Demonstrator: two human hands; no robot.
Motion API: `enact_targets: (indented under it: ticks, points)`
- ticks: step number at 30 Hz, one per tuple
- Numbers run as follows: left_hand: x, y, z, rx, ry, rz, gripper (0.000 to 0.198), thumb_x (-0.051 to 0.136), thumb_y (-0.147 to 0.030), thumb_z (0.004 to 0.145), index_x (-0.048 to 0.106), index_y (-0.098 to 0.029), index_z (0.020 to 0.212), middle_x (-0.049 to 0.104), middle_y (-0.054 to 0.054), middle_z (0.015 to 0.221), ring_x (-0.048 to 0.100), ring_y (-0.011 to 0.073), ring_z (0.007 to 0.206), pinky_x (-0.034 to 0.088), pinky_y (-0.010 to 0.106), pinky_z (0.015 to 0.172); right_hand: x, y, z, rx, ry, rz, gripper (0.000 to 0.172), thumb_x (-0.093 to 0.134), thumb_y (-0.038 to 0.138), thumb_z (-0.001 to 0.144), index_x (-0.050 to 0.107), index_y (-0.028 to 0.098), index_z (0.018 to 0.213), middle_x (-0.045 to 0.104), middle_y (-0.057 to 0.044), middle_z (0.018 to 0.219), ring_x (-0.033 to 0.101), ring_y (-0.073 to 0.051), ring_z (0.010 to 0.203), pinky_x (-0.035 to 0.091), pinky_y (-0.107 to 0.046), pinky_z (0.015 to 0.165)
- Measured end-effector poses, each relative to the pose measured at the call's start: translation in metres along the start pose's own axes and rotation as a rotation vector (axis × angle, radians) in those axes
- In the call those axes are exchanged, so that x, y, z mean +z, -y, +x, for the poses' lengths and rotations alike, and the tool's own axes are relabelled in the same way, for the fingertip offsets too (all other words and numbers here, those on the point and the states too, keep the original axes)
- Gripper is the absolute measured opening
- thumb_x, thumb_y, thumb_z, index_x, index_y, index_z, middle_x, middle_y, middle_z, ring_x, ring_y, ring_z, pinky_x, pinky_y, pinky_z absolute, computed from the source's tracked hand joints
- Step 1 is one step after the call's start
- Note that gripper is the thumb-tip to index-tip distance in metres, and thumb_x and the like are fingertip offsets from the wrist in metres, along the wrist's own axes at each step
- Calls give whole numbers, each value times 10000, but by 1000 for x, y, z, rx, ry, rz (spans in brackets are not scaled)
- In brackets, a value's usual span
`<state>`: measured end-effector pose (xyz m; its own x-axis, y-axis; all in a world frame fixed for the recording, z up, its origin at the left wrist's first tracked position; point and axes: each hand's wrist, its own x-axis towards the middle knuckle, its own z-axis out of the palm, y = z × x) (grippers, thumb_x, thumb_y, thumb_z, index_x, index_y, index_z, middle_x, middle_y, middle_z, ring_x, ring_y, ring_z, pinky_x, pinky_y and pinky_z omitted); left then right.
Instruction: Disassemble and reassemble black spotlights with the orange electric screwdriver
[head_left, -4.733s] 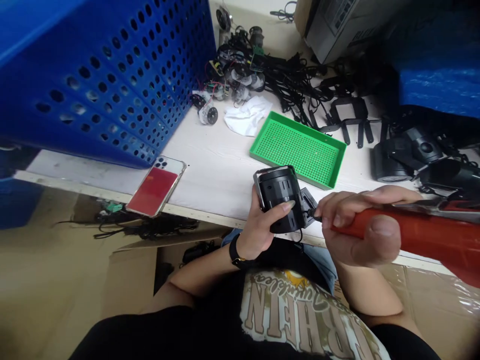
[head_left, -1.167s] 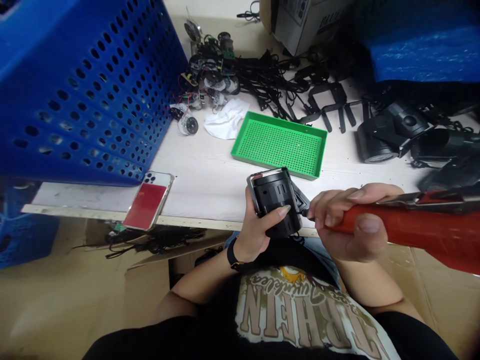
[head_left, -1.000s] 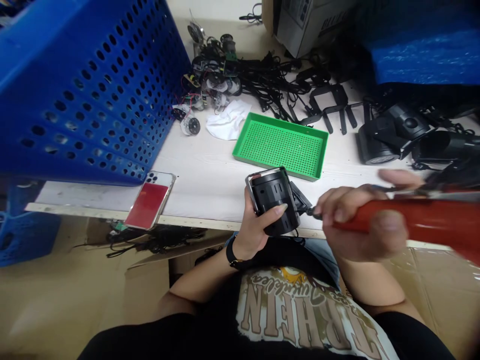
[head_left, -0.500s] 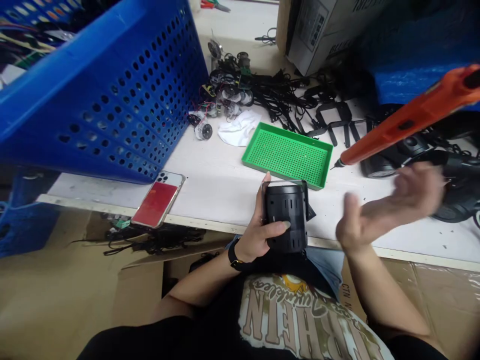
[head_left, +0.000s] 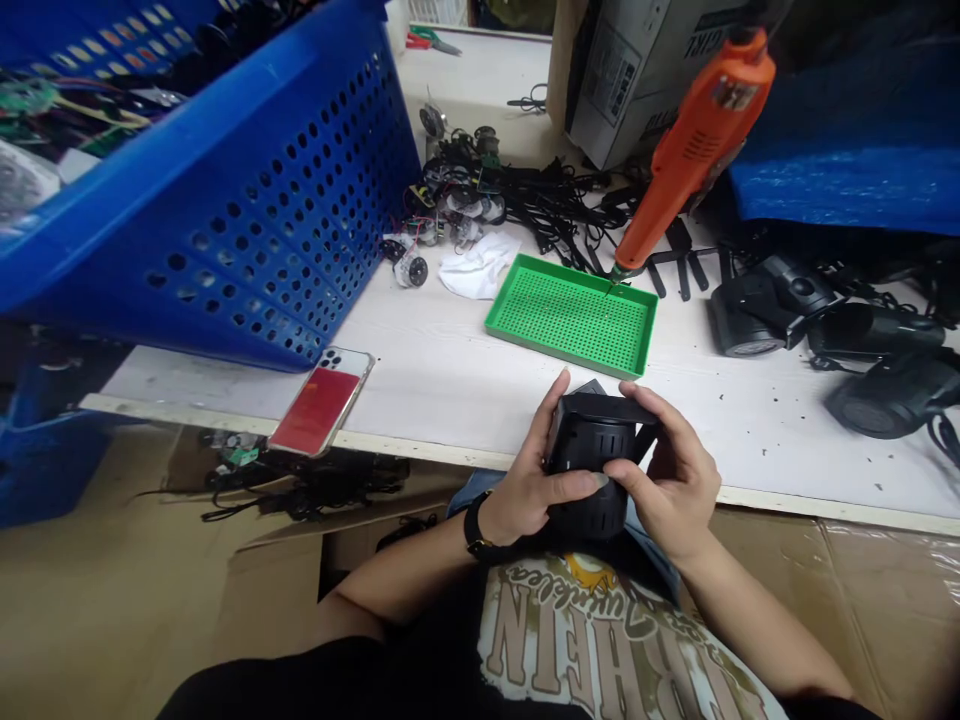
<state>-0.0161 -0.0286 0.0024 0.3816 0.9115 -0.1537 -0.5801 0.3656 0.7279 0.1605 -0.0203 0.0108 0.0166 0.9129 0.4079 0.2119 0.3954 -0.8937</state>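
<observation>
Between both hands, at the table's front edge, is a black slotted housing (head_left: 604, 440) with a flat bracket (head_left: 607, 408) across its top. My left hand (head_left: 529, 485) is closed around its left side, thumb lying over the slotted wall. On the other side my right hand (head_left: 675, 475) grips it too, thumb pressed on the slots and fingers by the bracket's right end. The housing's underside is hidden from me. An orange electric screwdriver (head_left: 686, 150) hangs beyond the hands, its tip over a green perforated tray (head_left: 574, 315).
A large blue basket (head_left: 225, 200) stands at left, beside a red-backed phone (head_left: 319, 400) at the table edge. Wires and small motors (head_left: 465, 205) lie behind a white cloth (head_left: 478, 265). Several black lamp-like units (head_left: 757, 310) sit at right. A carton (head_left: 622, 80) is at the back.
My right hand has come in from the right and taken hold of the housing. The electric screwdriver has swung left and hangs more upright. The housing has shifted slightly right and nearer me.
</observation>
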Motion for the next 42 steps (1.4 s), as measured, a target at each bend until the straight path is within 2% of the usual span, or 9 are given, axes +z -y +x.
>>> enact_targets:
  ticks: [7,11,15,20,22,28,31,37,42]
  points:
    - [4,-3,-7,-11,-42,0,1102,940,-294,772,312,-494,1655,552,31,1625,609,323,1407,496,488,1170,1,9,9,188,-10,175,316,744,399,968,783,304,1267,800,-71,1292,754,-257,1234,618,-472,1102]
    - [10,1,-9,25,-128,-31,1046,950,-298,757,384,-426,1627,559,39,1612,568,315,1451,438,467,1224,8,15,4,-26,-110,85,417,880,193,820,797,321,1208,814,-41,1180,778,-240,1134,653,-439,1033]
    - [10,6,-6,26,-173,-71,1188,989,-362,703,293,-394,1665,589,89,1569,607,345,1405,464,500,1194,11,20,0,-171,-64,-18,412,731,70,889,805,348,1184,802,-16,1048,768,-205,1036,653,-436,994]
    - [6,2,-4,23,-88,-57,1190,997,-368,676,325,-398,1658,547,99,1616,617,375,1392,482,534,1170,5,19,11,99,73,58,326,770,305,915,772,367,1235,703,-53,1323,667,-249,1285,608,-462,1054]
    - [5,-1,-2,-11,-48,-30,1145,984,-323,680,367,-386,1642,541,92,1623,606,373,1403,476,527,1177,1,17,19,231,172,194,441,826,431,864,736,365,1291,667,-56,1398,627,-267,1345,584,-462,1090]
    - [6,-5,1,-95,-1,-64,1002,944,-278,684,481,-340,1570,591,93,1578,626,381,1381,583,454,1036,-1,14,44,623,220,518,579,971,371,658,729,310,1181,767,-19,1174,697,-259,1218,528,-497,1163]
    - [6,-4,2,-198,-1,-187,853,892,-394,739,543,-241,1501,747,123,1329,736,379,1202,612,501,990,1,16,45,624,231,530,653,990,369,624,733,321,1222,752,-21,1290,653,-264,1306,522,-460,1168]
    - [-1,-6,10,-239,16,-381,606,797,-503,787,705,-115,1243,816,161,1102,765,409,1141,600,594,1028,3,14,34,584,278,534,511,678,614,926,704,351,1364,603,-15,1579,701,-270,1117,640,-463,896]
    - [3,-14,13,-262,-46,-520,545,719,-557,851,730,-121,1179,830,137,1050,802,346,1004,605,576,1029,7,11,35,363,300,365,427,661,561,982,707,425,1384,547,75,1643,378,-254,1614,309,-502,1358]
